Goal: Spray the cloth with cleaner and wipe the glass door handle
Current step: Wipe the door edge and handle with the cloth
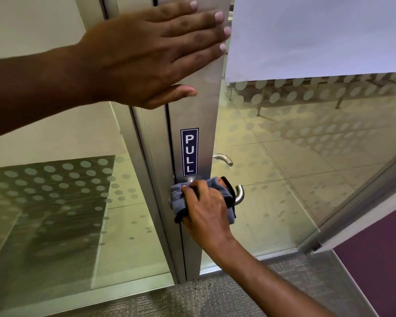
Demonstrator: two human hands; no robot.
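Grey cloth [181, 197] is bunched in our right hand [206, 207], clenched around the door handle [238, 194] to rub it; our left hand [146, 56] lies flat and released on the metal door frame [206, 110], probably steadying the door.

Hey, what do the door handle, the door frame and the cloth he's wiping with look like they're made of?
Door handle: likely polished steel, a curved tube with bright highlights. Door frame: apparently brushed aluminium or steel, with a dull, even grey sheen. Cloth: looks like soft microfibre, grey-blue with a dark edge, bunched in folds under the right hand.
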